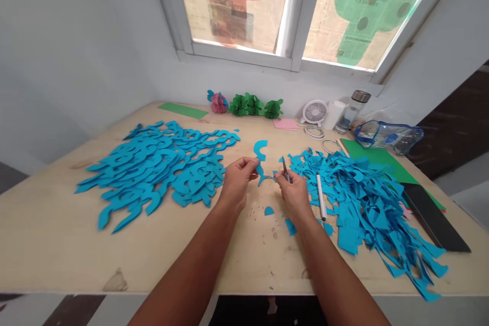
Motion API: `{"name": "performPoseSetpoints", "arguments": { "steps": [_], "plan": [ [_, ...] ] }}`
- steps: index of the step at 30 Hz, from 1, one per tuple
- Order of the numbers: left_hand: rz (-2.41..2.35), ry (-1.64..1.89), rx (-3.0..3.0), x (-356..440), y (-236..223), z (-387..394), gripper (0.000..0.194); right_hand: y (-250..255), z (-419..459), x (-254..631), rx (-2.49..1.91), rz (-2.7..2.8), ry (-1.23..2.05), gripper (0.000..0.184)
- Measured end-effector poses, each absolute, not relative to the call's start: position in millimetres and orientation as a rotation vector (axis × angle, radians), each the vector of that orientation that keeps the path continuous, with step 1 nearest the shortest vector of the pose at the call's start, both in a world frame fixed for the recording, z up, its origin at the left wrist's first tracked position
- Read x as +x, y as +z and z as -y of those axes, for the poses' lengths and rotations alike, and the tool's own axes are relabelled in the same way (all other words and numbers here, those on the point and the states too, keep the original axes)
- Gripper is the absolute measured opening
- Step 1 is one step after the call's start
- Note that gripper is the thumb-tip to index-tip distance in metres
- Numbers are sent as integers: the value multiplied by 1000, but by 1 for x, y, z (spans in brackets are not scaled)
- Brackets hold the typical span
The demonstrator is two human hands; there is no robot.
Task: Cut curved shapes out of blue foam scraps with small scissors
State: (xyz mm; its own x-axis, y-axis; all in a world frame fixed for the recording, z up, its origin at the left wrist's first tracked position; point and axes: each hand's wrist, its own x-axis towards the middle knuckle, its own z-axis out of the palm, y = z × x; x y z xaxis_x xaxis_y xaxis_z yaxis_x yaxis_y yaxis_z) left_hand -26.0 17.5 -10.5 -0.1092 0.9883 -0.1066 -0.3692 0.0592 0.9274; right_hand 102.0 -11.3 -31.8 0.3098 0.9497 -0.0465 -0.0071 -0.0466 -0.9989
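Observation:
In the middle of the table, my left hand [240, 175] pinches a curved blue paper cutout [261, 148] between thumb and fingers. The paper's upper end hooks round like a C, and a thin strip trails from its lower end towards the other hand. My right hand [294, 188] is closed round a pair of scissors [285, 167], blades pointing up and away from me; their handles are mostly hidden by the fingers. Left of my hands lies a spread pile of wavy blue cutouts [153, 158]. Blue paper scraps [367, 198] are heaped on the right.
A white marker [321, 198] lies beside my right hand. Along the back stand green paper ornaments [252, 105], a small fan [315, 111], a water bottle [351, 112] and a clear pouch [389, 136]. A dark flat strip [435, 216] lies at the right edge.

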Motion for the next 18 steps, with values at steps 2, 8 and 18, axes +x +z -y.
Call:
{"name": "performPoseSetpoints", "arguments": {
  "steps": [2,8,18],
  "plan": [
    [-1081,1395,847,-25,-12,-18,20,-35,9,105,-1415,1017,892,20],
    [-1174,1395,843,-37,0,-20,22,-40,6,109,-1458,1055,801,25],
    [-1762,1380,1095,-149,-9,-12,33,-42,5,107,-1427,1046,791,29]
  ]
}}
